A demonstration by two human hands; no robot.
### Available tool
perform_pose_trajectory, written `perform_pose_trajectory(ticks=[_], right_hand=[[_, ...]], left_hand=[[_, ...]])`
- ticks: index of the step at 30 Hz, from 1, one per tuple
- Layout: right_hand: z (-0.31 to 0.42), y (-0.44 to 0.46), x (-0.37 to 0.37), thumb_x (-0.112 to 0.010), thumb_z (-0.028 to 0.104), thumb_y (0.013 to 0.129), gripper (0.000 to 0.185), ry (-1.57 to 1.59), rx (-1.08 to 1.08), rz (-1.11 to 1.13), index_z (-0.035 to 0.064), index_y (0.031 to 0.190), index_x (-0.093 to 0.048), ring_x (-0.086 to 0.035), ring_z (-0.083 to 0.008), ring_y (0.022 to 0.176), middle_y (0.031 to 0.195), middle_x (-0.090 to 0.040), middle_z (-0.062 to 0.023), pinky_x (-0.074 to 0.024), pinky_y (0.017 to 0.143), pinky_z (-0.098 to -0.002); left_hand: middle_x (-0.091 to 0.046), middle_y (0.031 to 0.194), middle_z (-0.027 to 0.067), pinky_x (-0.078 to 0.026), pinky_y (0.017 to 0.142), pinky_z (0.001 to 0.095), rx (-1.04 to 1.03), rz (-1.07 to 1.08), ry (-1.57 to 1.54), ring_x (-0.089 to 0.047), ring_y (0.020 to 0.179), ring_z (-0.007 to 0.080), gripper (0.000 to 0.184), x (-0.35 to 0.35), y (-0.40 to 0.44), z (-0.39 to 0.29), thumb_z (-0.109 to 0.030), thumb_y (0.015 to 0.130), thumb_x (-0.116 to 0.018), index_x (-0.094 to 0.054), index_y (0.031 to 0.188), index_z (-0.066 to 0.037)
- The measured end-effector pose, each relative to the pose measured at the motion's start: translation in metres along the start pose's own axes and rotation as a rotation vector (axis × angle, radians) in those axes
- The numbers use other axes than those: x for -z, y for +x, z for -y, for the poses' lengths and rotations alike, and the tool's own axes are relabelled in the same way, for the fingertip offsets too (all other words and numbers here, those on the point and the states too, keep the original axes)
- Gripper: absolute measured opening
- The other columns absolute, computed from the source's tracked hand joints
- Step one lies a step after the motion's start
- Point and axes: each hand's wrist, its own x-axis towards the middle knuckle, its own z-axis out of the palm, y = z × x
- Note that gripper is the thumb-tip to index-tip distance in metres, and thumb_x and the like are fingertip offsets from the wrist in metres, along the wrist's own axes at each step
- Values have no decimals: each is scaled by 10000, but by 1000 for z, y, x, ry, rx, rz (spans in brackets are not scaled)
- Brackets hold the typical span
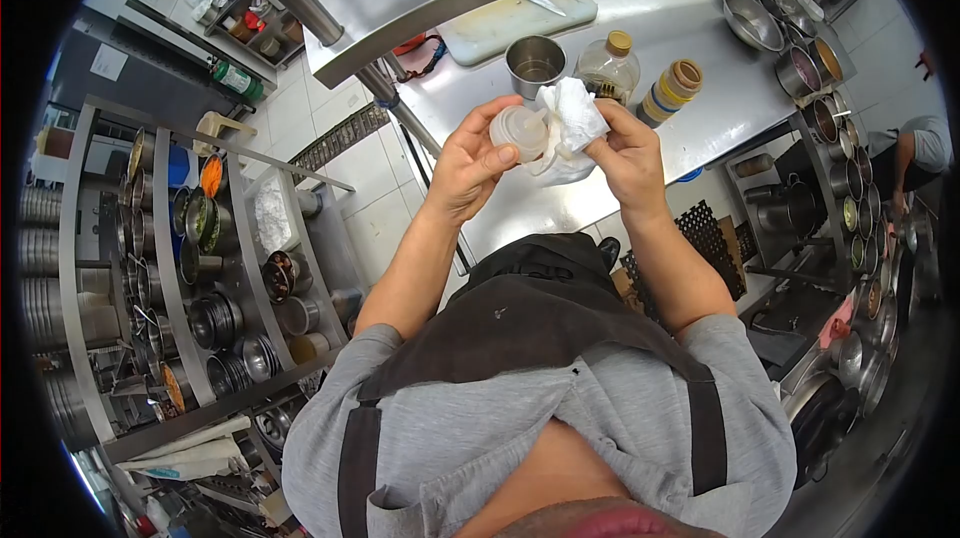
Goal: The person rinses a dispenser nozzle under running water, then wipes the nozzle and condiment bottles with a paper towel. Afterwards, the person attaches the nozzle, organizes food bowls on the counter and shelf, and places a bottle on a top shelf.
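Cloth (574, 118) half-hiding jar (606, 63), left fingers (486, 114) overlapping container (517, 132)

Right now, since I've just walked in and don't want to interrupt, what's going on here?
The person's left hand holds a translucent plastic container; the right hand holds a bunched white cloth or paper close beside it. Beyond them, a metal pot and a gold-lidded jar stand on the steel table, with a knife on a cutting board farther back.
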Motion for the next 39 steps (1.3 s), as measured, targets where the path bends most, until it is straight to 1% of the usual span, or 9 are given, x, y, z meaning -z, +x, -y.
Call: perform_pose_trajectory(ticks=[9,16,18,21,25,27,33,35,39], right_hand=[[25,13,-5,-659,0,783,237,-692,197,267,70,1005,-705,-653,-246,933,1074,-645,-119,-507,812,-329],[12,22,-1,-646,2,815,237,-452,61,266,25,1049,-674,-655,-194,918,990,-667,-105,-500,789,-304],[1,23,1,-648,19,838,224,158,-138,-213,-18,1058,-662,-640,-152,900,932,-679,-96,-491,786,-286],[14,18,5,-655,28,845,242,-236,50,-141,-39,1077,-650,-626,-122,910,967,-687,-90,-492,789,-282],[15,8,-16,-666,43,837,220,-743,272,171,-9,1051,-655,-645,-276,818,925,-637,-132,-495,709,-350],[18,4,-19,-662,52,838,194,-724,255,142,6,1026,-660,-606,-342,783,873,-601,-144,-482,692,-382],[5,-4,-3,-662,73,855,190,-601,109,168,-3,1029,-665,-645,-238,782,871,-662,-120,-489,710,-307],[-6,-6,7,-655,81,878,198,-227,-222,-241,-40,1034,-668,-636,-153,822,882,-691,-85,-483,747,-257],[6,-7,9,-667,60,873,232,-200,46,-329,-71,1065,-660,-618,-147,874,1010,-674,-109,-484,799,-258]], left_hand=[[-557,1264,122,-442,1007,354,22,94,160,-559,1155,202,626,1,1,7,-150,835,-742,-447,1359,24],[-580,1243,176,-470,978,410,71,54,-10,-587,1140,261,635,7,-3,7,-254,866,-711,-440,1359,41],[-555,1276,177,-516,935,434,108,82,-121,-604,1115,309,736,14,-3,4,-358,825,-740,-428,1362,38],[-553,1288,162,-492,963,431,145,93,-253,-581,1152,305,729,23,-4,4,-358,824,-742,-435,1362,26],[-558,1289,130,-451,998,417,72,68,-264,-556,1182,271,696,18,1,18,-347,840,-730,-442,1365,7],[-605,1216,126,-430,983,401,11,-61,-131,-576,1124,221,555,13,5,18,-266,898,-680,-474,1345,-10],[-616,1171,97,-434,939,371,-26,-226,39,-581,1062,193,519,9,8,17,-204,893,-694,-471,1327,-30],[-615,1155,95,-435,937,371,-36,-256,48,-582,1050,190,510,7,9,17,-198,893,-694,-472,1320,-31],[-606,1125,98,-444,928,363,-23,-282,71,-581,1032,182,492,4,8,16,-185,896,-691,-471,1310,-32]])
